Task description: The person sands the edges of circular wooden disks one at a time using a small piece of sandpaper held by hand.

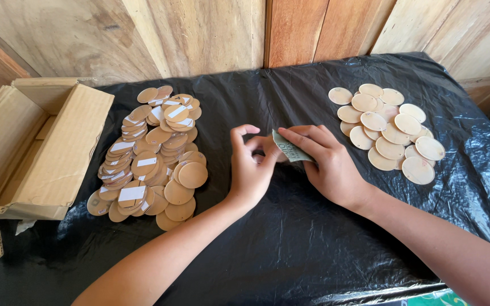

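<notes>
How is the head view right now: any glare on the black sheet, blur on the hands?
Head view: daylight glare streaks the black plastic sheet at the right edge; left hand, right hand and both piles of wooden discs look sharp; the cardboard box bows slightly from wide-angle distortion.

A wall of upright wooden planks [199,34], pale at the left and reddish toward the middle, stands behind a table covered in crinkled black plastic sheeting [290,243]. Daylight puts soft glare on the sheeting at the right.
</notes>
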